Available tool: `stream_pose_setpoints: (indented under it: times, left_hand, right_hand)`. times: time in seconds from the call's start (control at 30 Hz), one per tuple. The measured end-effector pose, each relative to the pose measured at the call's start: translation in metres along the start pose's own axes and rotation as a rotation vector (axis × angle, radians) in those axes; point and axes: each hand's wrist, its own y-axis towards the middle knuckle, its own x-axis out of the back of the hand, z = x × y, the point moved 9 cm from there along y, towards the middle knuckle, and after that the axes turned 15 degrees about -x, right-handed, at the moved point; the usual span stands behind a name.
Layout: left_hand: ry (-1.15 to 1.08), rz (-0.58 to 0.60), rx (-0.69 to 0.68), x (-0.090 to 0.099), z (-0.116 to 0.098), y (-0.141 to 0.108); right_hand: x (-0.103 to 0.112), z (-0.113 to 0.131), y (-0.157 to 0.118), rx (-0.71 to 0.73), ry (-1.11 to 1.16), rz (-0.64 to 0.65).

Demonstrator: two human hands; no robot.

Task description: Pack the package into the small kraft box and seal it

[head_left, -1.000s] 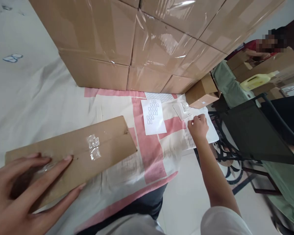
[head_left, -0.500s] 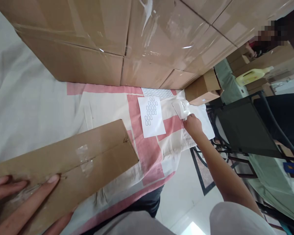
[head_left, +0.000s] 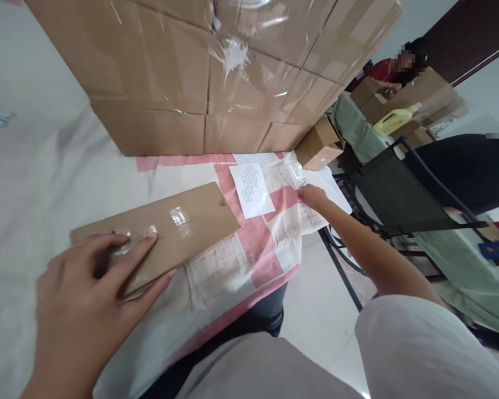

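Note:
A flat, closed cardboard box [head_left: 199, 216] with strips of clear tape on its top lies on the cloth in front of me. Across its left part rests my left hand [head_left: 87, 282], fingers bent on the top and the thumb along the near side, holding it. Farther right, my arm reaches out and my right hand [head_left: 314, 197] is closed at the end of a white tape dispenser [head_left: 293, 175]; the fingertips are partly hidden. Between the box and the dispenser lies a white sheet [head_left: 258, 202] printed with small outlined rectangles.
Tape-wrapped cardboard boxes [head_left: 162, 72] form a wall behind the work area. A small open carton [head_left: 318, 147] stands at its right end. A dark chair [head_left: 399, 194] is on the right. Beyond are a yellow bottle [head_left: 395, 119] and another person [head_left: 378, 72] by cartons.
The view has shifted, bringing more of my left hand and the box into sight. My left hand stays on the box, and my right hand remains at the tape dispenser.

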Motion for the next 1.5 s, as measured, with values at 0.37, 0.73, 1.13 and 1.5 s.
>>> stream_pose_setpoints:
  times: [0.37, 0.73, 1.13, 1.5]
  left_hand:
    - [0.099, -0.302, -0.177, 0.049, -0.054, 0.029]
    - [-1.012, -0.364, -0.252, 0.01, -0.178, 0.053]
    - [-0.872, -0.816, -0.178, 0.057, -0.13, 0.001]
    - [-0.522, -0.481, -0.358, 0.091, -0.054, 0.011]
  right_hand:
    - [0.03, 0.04, -0.233, 0.811, 0.818, 0.484]
    - [0.009, 0.076, -0.392, 1.201, 0.739, 0.995]
    - [-0.008, 0.09, -0.367, 1.144, 0.472, 0.367]
    - [0.038, 0.193, -0.374, 1.329, 0.68, 0.355]
